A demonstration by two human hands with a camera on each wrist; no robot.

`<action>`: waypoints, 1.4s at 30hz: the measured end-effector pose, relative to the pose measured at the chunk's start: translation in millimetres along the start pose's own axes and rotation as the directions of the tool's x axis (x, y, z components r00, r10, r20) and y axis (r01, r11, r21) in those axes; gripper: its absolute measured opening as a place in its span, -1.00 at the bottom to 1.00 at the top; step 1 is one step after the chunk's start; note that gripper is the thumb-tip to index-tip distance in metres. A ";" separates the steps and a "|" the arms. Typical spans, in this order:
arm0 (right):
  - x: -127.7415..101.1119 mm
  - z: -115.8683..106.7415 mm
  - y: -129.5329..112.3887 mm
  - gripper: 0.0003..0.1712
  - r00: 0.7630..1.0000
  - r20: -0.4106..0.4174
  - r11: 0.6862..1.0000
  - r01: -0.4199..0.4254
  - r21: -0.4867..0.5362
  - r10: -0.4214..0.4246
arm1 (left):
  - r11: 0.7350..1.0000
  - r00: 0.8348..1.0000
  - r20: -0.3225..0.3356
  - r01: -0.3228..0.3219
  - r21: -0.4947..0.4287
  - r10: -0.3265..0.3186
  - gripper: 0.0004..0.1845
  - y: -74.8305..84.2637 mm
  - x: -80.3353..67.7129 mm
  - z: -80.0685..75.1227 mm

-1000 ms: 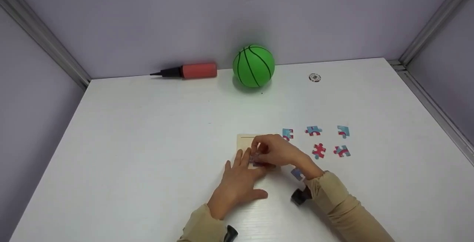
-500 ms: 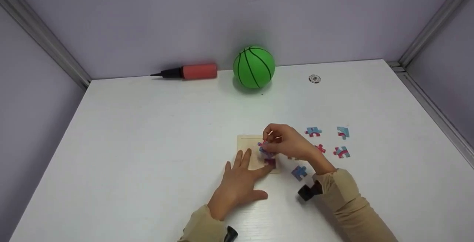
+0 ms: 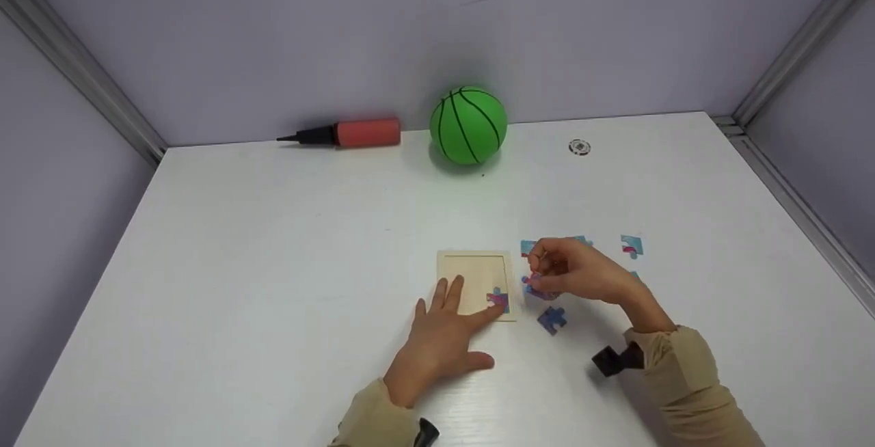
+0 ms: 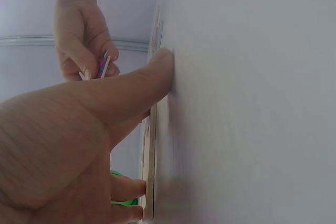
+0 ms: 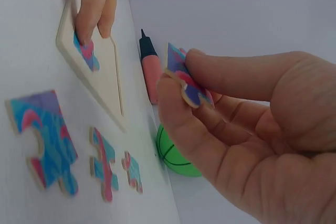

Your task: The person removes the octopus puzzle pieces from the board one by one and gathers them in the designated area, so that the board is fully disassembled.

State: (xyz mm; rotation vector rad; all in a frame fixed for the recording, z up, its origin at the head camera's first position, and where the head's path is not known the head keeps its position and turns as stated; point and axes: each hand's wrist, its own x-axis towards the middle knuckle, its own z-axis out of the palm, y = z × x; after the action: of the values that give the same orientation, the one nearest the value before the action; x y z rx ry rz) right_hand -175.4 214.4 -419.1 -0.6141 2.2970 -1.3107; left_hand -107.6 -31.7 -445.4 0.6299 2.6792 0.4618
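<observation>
My left hand (image 3: 441, 337) lies with fingers spread and straight over the lower left of a shallow wooden puzzle tray (image 3: 472, 266). Its index fingertip touches a pink and blue jigsaw piece (image 3: 497, 295) in the tray's lower right corner. Just right of the tray, my right hand (image 3: 584, 273) pinches another jigsaw piece (image 5: 178, 72) between thumb and index finger, raised off the table in the right wrist view. Below that hand lies a blue loose piece (image 3: 552, 320). The left wrist view shows my left thumb (image 4: 136, 85) up close.
Loose pieces lie right of the tray: one by its upper right (image 3: 528, 247), one farther right (image 3: 631, 245), others partly hidden by my right hand. A green ball (image 3: 468, 126), a red hand pump (image 3: 369, 132) and a round chip (image 3: 580, 147) are at the back.
My right hand has moved right, from over the tray to beside it, carrying the pinched piece. The piece in the tray's corner has come into clearer view. My left hand stays put.
</observation>
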 end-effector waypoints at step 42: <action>-64.3 -27.7 40.7 -0.83 0.997 0.057 0.944 -0.022 -0.330 0.043 | 0.999 1.000 -0.024 -0.019 -0.029 0.018 -0.25 0.4 0.2 3.3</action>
State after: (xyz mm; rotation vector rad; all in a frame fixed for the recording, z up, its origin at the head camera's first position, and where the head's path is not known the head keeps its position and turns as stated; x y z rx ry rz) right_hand -145.3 288.3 -432.6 -0.7095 2.4818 -0.8822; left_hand -106.3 -30.5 -448.2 0.6452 2.6858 0.5161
